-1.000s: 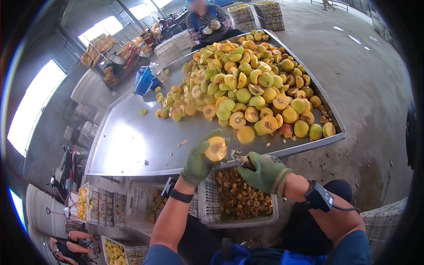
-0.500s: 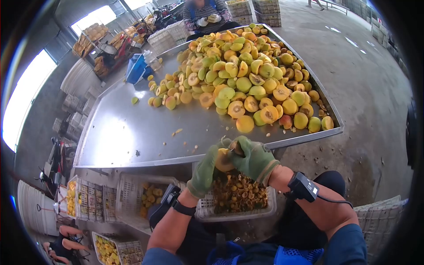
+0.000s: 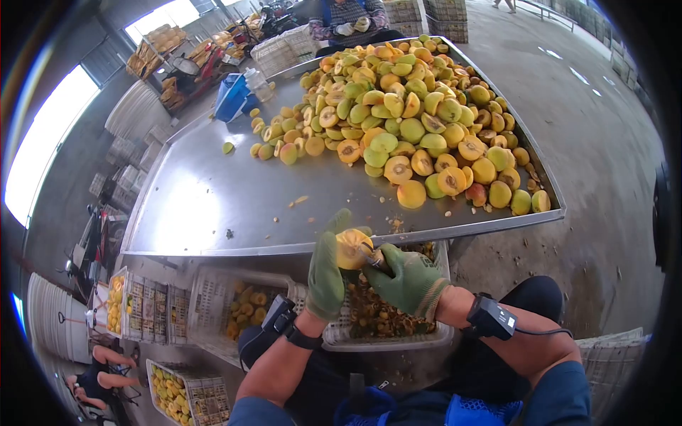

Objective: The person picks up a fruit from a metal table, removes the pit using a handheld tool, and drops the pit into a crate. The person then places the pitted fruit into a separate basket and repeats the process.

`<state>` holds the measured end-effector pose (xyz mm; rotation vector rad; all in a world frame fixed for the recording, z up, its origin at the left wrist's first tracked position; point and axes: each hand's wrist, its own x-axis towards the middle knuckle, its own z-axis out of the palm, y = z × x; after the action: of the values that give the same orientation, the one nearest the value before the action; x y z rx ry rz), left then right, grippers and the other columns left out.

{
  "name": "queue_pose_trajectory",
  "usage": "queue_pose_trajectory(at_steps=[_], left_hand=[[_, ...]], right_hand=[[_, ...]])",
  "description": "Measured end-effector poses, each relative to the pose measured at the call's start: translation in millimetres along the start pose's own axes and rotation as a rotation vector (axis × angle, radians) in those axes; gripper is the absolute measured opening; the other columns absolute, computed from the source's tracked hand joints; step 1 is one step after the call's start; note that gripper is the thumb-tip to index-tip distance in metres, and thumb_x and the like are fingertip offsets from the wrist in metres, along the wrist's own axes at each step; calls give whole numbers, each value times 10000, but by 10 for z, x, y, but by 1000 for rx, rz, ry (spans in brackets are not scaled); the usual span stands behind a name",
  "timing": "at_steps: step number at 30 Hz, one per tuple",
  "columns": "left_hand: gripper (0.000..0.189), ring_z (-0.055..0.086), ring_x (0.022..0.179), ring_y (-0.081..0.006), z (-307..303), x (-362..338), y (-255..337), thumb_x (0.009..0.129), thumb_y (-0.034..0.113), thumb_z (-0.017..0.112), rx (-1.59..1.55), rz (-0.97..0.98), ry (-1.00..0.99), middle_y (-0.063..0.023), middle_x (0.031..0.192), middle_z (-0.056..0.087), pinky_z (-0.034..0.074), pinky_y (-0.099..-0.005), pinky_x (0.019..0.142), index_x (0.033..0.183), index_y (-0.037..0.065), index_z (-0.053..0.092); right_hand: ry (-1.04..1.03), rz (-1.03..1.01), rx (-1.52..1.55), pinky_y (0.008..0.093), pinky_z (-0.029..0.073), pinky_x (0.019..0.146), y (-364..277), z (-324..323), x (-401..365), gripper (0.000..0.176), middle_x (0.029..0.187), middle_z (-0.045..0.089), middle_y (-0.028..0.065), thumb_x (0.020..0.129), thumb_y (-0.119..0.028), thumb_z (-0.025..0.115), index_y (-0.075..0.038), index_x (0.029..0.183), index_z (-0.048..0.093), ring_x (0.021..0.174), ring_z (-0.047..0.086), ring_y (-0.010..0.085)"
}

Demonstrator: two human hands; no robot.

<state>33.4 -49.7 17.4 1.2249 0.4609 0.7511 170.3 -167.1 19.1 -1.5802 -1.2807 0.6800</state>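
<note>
Fruit half (image 3: 349, 245), cut face toward camera

Metal table (image 3: 188, 206) taken as landmark. Just off its near edge: left hand (image 3: 327, 275), gloved, grips a fruit half (image 3: 352, 248), cut face exposed; right hand (image 3: 406, 281), gloved, grips a small tool (image 3: 376, 260), metal tip at the cut face. Below the table's near edge: crate (image 3: 398, 345) of brown scraps, partly hidden by the hands. On the table, right of centre: fruit pile (image 3: 408, 117). Far-left part of the table: blue container (image 3: 236, 101). Beyond its far edge: co-worker (image 3: 341, 13), gloved hands together.
</note>
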Motion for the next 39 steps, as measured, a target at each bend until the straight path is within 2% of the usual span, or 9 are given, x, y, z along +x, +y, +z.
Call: queue_pose_trajectory(at_steps=[4, 7, 10, 20, 29, 32, 35, 38, 39], left_hand=[[618, 672, 1096, -261, 49, 34, 17, 1085, 504, 388, 30, -42, -72, -191, 1239, 667, 559, -376, 950, 1476, 29, 434], [565, 706, 992, -255, -86, 107, 104, 1082, 471, 424, 9, -204, -179, -186, 1219, 676, 611, -353, 797, 1431, 29, 471], [503, 720, 910, -247, -134, 191, -24, 1077, 429, 465, 103, -99, -143, -169, 1182, 687, 623, -335, 665, 1385, 33, 505], [388, 694, 964, -199, 83, 124, -6, 1090, 330, 491, 200, -78, -17, -108, 1147, 690, 599, -327, 824, 1322, 31, 578], [372, 648, 989, -159, 180, 18, -32, 1100, 326, 470, 393, 138, 117, -100, 1130, 687, 537, -316, 907, 1285, 24, 585], [366, 632, 1005, -162, 197, 2, -83, 1103, 327, 461, 423, 195, 126, -103, 1149, 671, 528, -328, 916, 1285, 29, 571], [361, 614, 1029, -163, 184, 4, -140, 1107, 326, 446, 438, 273, 100, -108, 1187, 649, 519, -340, 925, 1296, 38, 553], [376, 605, 1049, -172, 155, -2, -160, 1110, 345, 427, 474, 318, 59, -111, 1215, 635, 512, -352, 939, 1311, 47, 538], [385, 607, 1053, -177, 207, -28, -92, 1110, 354, 420, 472, 312, 41, -112, 1219, 635, 512, -355, 943, 1315, 49, 534]], right_hand=[[34, -117, -121, 483, 520, 737, 77, -106, 65, 272, 940, 697, 210, 926, -263, 687, -42, 1059, 603, 886, 669, 428], [72, -167, -235, 482, 528, 750, 89, -137, 90, 290, 954, 696, 196, 918, -264, 684, -54, 1095, 590, 908, 675, 410], [68, -176, -340, 475, 540, 754, 35, -128, 81, 306, 948, 703, 174, 920, -262, 672, -64, 1133, 574, 907, 690, 387], [-44, -10, -498, 473, 554, 745, 63, -8, 38, 283, 947, 715, 191, 916, -203, 639, -11, 1106, 557, 884, 713, 377], [-19, 77, -128, 487, 522, 703, 9, 158, 16, 238, 887, 682, 239, 900, -203, 687, -28, 1045, 616, 857, 676, 433], [-60, 130, -38, 413, 527, 690, -57, 124, 26, 227, 827, 693, 171, 919, -225, 679, -36, 1036, 633, 784, 692, 354], [-283, 254, 585, 338, 514, 578, 93, 136, 107, 238, 742, 649, 57, 944, -255, 661, -44, 1050, 637, 639, 647, 220], [-569, 608, 540, 349, 515, 522, -270, -337, 173, 246, 717, 626, 13, 955, -287, 596, -58, 976, 684, 572, 592, 166], [-653, 638, 632, 337, 494, 479, -245, -401, 213, 236, 689, 606, 4, 967, -285, 584, -69, 974, 679, 534, 569, 147]])
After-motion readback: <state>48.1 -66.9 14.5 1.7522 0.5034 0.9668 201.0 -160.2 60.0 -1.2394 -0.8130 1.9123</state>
